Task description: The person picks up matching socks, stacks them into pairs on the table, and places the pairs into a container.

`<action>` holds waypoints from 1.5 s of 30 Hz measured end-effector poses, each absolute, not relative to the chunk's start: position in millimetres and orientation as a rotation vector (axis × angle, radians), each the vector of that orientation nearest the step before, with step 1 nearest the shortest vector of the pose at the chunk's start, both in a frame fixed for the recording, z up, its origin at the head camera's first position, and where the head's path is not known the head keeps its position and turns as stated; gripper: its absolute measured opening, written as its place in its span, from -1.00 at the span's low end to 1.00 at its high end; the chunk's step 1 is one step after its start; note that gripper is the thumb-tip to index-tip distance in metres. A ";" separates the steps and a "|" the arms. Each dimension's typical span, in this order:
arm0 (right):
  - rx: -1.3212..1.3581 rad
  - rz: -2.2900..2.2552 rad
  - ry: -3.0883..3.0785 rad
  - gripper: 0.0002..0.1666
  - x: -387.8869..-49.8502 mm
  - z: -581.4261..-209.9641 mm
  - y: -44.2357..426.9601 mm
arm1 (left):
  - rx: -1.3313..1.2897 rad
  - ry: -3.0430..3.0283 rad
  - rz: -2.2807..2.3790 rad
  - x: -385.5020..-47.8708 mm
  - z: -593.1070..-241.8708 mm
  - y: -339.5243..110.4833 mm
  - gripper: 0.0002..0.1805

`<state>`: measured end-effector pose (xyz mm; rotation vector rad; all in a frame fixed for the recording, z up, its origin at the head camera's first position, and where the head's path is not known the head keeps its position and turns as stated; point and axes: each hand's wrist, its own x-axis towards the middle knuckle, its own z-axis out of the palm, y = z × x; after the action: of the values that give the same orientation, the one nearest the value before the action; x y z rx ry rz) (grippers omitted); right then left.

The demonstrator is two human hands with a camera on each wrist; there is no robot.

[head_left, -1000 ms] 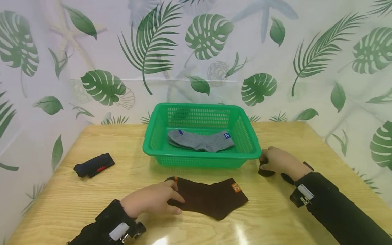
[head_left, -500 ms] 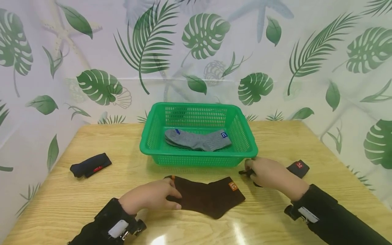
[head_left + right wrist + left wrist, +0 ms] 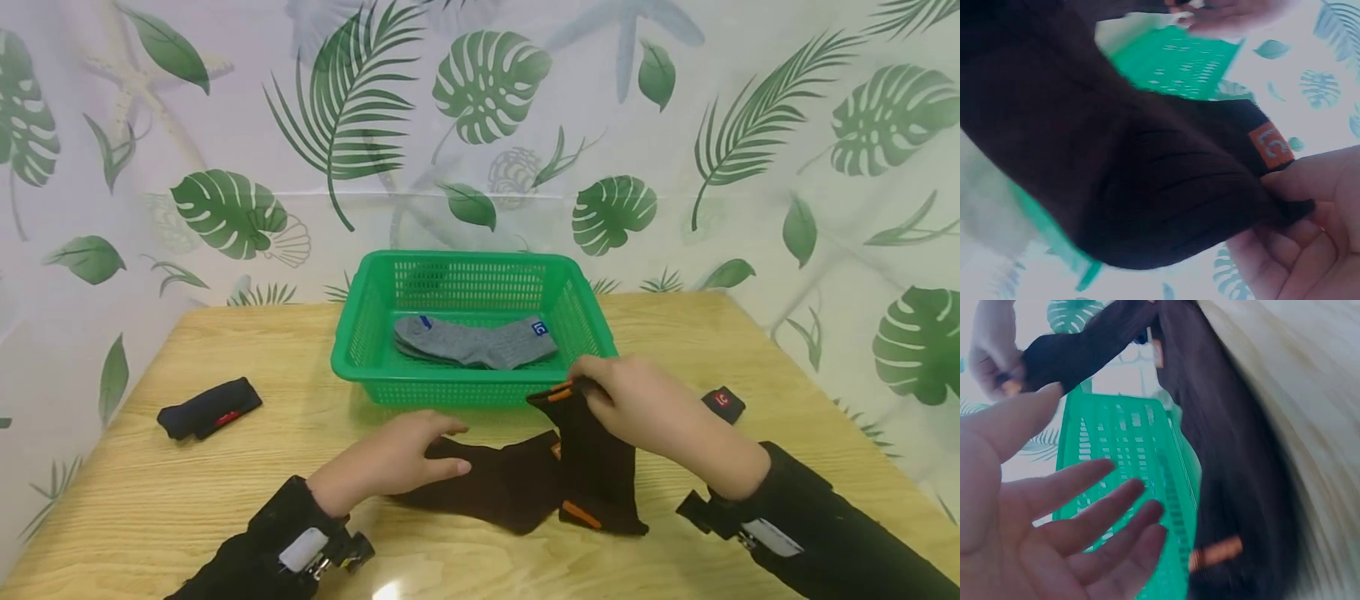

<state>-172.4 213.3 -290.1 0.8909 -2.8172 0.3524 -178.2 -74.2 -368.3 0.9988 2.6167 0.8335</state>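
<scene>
Evidently, the right hand (image 3: pixel 637 404) pinched one brown sock (image 3: pixel 600 467) by the cuff; it hung below the fingers, long axis roughly up and down. The flat brown sock (image 3: pixel 495 487) lay just to its left on the table (image 3: pixel 285 508), lengthwise from left to right, cuff end nearest the hanging one; contact could not be confirmed. The left hand (image 3: pixel 401 462), nearer the flat sock's other end, had fingers spread and gripped nothing.

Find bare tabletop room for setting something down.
Bare table: between navy bundle and green basket; right of the basket, behind the red-labelled item. Crowded: before the basket, with left hand, flat brown sock, right hand and its held sock.
</scene>
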 end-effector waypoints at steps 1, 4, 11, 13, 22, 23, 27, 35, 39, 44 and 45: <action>0.882 0.396 -2.806 -0.80 -171.3 -285.4 210.4 | 0.987 2.604 0.882 -178.9 -367.4 -70.7 -0.43; 0.861 0.548 -2.789 -0.78 -167.7 -274.3 202.1 | 0.921 2.498 1.042 -180.4 -367.6 -58.6 -0.36; 0.793 1.046 -2.711 -0.76 -162.7 -255.9 187.2 | 0.874 2.192 1.246 -180.8 -378.9 -38.1 -0.43; 0.758 1.231 -2.664 -0.77 -164.1 -251.5 185.7 | 0.857 2.147 1.285 -180.5 -381.7 -39.7 -0.55; 0.514 1.618 -2.805 -0.69 -172.2 -269.3 212.5 | 0.628 2.203 1.535 -180.4 -387.0 -93.6 -0.76; 0.513 1.647 -2.846 -0.64 -172.9 -275.1 216.8 | 0.578 2.210 1.549 -180.6 -385.3 -100.6 -0.76; 0.537 1.627 -3.031 -0.54 -176.2 -301.6 228.9 | 0.467 2.211 1.545 -184.7 -380.5 -118.4 -0.76; 0.637 1.356 -3.305 -0.83 -185.3 -349.7 233.7 | 0.470 2.373 1.261 -196.2 -387.7 -114.4 -0.80; 0.666 1.298 -3.355 -0.91 -187.0 -363.7 231.0 | 0.436 2.524 1.119 -197.5 -391.6 -107.3 -0.75; 0.638 1.151 -3.384 -0.84 -186.9 -368.7 227.9 | 0.438 2.632 1.002 -196.3 -388.6 -99.1 -0.47; 0.630 1.136 -3.385 -0.85 -186.7 -368.5 227.6 | 0.461 2.648 0.982 -196.0 -387.5 -97.7 -0.47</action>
<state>-186.7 227.6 -368.5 0.6303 -3.3847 1.1358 -196.0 -97.7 -387.5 0.4612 2.6483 0.9818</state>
